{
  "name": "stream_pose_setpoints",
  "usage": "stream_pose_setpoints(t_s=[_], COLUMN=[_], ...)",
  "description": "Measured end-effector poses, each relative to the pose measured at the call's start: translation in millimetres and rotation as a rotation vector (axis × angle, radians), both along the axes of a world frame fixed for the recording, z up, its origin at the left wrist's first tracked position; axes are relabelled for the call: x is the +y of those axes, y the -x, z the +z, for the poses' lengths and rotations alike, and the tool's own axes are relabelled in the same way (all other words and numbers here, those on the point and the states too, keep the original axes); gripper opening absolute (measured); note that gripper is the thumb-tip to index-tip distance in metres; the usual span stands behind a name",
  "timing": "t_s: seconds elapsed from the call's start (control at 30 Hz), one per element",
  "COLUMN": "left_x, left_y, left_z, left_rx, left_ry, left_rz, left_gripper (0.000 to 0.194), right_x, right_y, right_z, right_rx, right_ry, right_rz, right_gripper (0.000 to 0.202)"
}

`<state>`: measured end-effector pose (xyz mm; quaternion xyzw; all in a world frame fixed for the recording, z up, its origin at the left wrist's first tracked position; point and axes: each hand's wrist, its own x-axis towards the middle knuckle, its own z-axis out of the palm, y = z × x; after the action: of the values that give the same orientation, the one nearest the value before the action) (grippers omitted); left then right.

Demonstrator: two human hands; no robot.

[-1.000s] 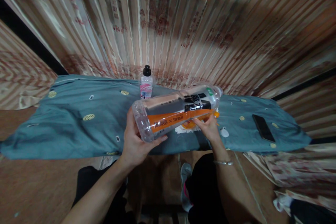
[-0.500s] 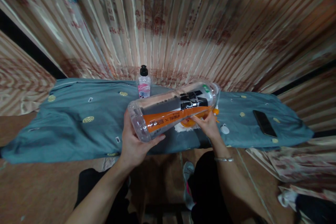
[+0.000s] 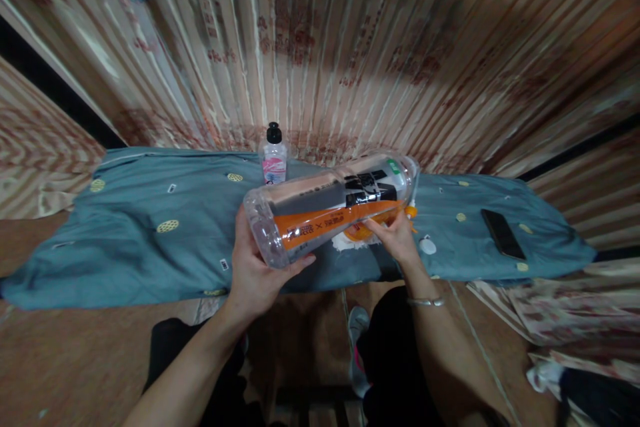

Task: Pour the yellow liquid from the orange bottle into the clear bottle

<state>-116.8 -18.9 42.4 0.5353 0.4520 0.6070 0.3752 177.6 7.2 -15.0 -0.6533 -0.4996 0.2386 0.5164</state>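
Observation:
A large clear plastic bottle (image 3: 325,210) with an orange, grey and black label lies tilted across both hands, its base at the left and its neck end at the upper right. My left hand (image 3: 260,273) is wrapped round the base end from below. Near the other end, my right hand (image 3: 397,237) has its fingers closed at an orange item (image 3: 361,232), partly hidden beneath the bottle; whether they grip it or the bottle is unclear. Under the orange item a white ragged-edged piece (image 3: 343,242) shows on the cloth.
A small bottle with a black cap (image 3: 274,157) stands behind the large one. On the teal cloth (image 3: 125,233) to the right lie a round white piece (image 3: 427,245) and a black phone (image 3: 503,233). Pleated curtains (image 3: 325,67) hang behind.

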Motion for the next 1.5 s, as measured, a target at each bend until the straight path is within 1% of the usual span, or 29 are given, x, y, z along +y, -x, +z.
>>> stream_pose_setpoints(t_s=[0.17, 0.3, 0.37, 0.53, 0.6, 0.77, 0.9, 1.13, 1.37, 1.5], left_x=[-0.3, -0.3, -0.2, -0.6, -0.7, -0.2, -0.3, -1.5, -0.9, -0.4], left_y=[-0.1, 0.1, 0.1, -1.3, -2.1, -3.7, -4.1, -3.5, -3.8, -3.6], left_z=[1.4, 1.4, 1.8, 4.0, 4.4, 2.6, 1.1, 2.8, 2.3, 1.0], left_rx=[-0.015, -0.009, -0.001, -0.021, -0.036, -0.073, -0.072, -0.084, -0.099, -0.071], left_ry=[-0.006, -0.01, -0.015, -0.01, 0.006, 0.025, 0.011, 0.023, 0.025, 0.007], left_rz=[-0.022, -0.051, -0.059, -0.064, -0.073, -0.075, -0.06, -0.071, -0.084, -0.085], left_gripper=[0.092, 0.097, 0.097, 0.093, 0.096, 0.111, 0.111, 0.108, 0.114, 0.114], right_x=[0.4, 0.3, 0.1, -0.2, -0.1, -0.3, -0.9, -0.2, 0.0, 0.1], right_y=[0.7, 1.4, 1.5, 1.1, 1.1, 2.8, 4.2, 2.5, 1.5, 1.4], right_z=[1.8, 2.9, 2.9, 3.6, 4.4, 7.6, 9.8, 7.5, 5.2, 4.3], right_rx=[0.005, 0.003, -0.003, -0.029, -0.04, -0.035, -0.037, -0.022, -0.004, 0.0], right_ry=[-0.024, -0.032, -0.028, -0.033, -0.031, -0.035, -0.049, -0.056, -0.07, -0.072], right_rz=[0.001, 0.021, 0.029, -0.004, -0.008, -0.011, -0.004, 0.02, 0.013, 0.006], right_gripper=[0.064, 0.064, 0.063, 0.061, 0.061, 0.062, 0.06, 0.06, 0.066, 0.063])
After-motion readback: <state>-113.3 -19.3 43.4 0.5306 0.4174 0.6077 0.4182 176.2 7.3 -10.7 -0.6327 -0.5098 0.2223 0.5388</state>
